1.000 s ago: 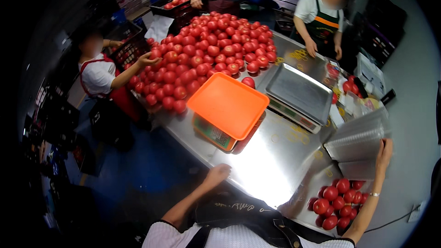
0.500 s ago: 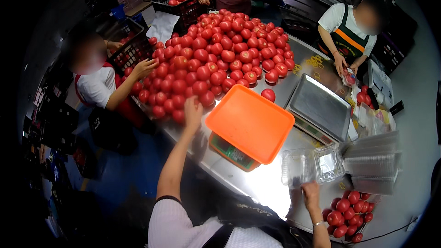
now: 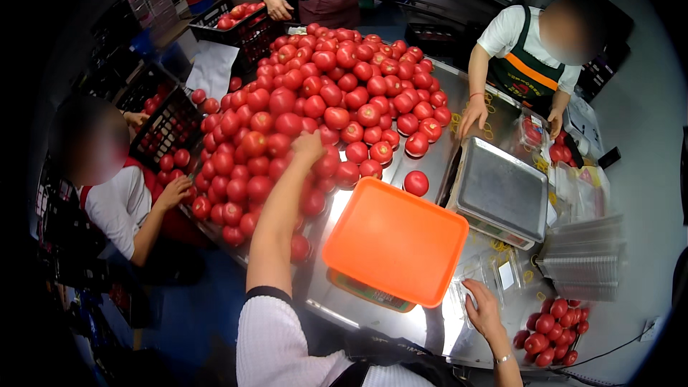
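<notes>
A large heap of red tomatoes (image 3: 337, 89) covers the metal table's far left part. My left hand (image 3: 308, 147) reaches into its near side, its fingers bent over a tomato and partly hidden. On the right, my right hand (image 3: 486, 308) lies with thumb and fingers apart over the near edge of an opened clear plastic box (image 3: 506, 274). Between my arms an orange tray (image 3: 395, 242) sits on a weighing scale with a green face (image 3: 369, 290); no tomatoes lie in the tray. One loose tomato (image 3: 416, 183) stands just beyond the tray.
A second scale (image 3: 503, 190) with a metal pan stands right of the tray. Nearby are stacked clear boxes (image 3: 582, 261) and a group of tomatoes (image 3: 553, 333). Co-workers stand left, behind and right. Black crates (image 3: 168, 125) with tomatoes stand at the left; yellow rubber bands (image 3: 489, 111) lie about.
My left hand has reached farther into the heap. My right hand has spread over the box's edge. The left co-worker's hand has lowered; the right co-worker's hands have parted. The view has shifted.
</notes>
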A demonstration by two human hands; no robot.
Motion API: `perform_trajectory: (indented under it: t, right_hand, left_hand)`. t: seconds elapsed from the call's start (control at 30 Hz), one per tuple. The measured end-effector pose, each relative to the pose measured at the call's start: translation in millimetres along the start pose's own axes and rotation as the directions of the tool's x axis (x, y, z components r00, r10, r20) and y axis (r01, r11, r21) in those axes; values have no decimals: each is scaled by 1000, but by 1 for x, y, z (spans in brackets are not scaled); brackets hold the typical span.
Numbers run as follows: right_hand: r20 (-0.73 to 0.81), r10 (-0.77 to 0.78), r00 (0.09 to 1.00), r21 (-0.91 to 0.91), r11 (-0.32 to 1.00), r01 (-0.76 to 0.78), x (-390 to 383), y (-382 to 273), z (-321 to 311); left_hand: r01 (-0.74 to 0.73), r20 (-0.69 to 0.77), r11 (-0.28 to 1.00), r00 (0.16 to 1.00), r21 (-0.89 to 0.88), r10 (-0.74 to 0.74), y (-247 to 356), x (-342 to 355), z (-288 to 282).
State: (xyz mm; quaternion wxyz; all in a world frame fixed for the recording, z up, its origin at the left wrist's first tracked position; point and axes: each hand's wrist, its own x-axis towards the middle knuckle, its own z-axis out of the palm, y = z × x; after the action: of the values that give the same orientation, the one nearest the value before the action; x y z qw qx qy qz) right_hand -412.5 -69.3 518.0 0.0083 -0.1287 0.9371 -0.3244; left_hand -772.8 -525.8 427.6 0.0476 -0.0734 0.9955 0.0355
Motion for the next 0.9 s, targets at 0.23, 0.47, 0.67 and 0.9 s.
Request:
perform_trajectory:
  t: [0.23, 0.47, 0.67, 0.9]
  right_hand:
    - [-163, -154, 974, 319, 926, 200, 142, -61, 46]
    - [235, 37, 971, 967, 92, -238, 247, -71, 99]
    - [-64, -54, 996, 334, 940, 73, 201, -64, 79]
    - [-112, -104, 988, -59, 993, 98, 171, -35, 83]
  left_hand:
    - [-171, -262, 909, 962, -379, 72, 9, -37, -41]
    - [-612, -324, 168, 608, -773, 725, 91, -134, -70]
    - [-345, -353, 918, 898, -197, 261, 53, -15, -29]
    - [-244, -437, 966, 863, 83, 255, 63, 48, 16]
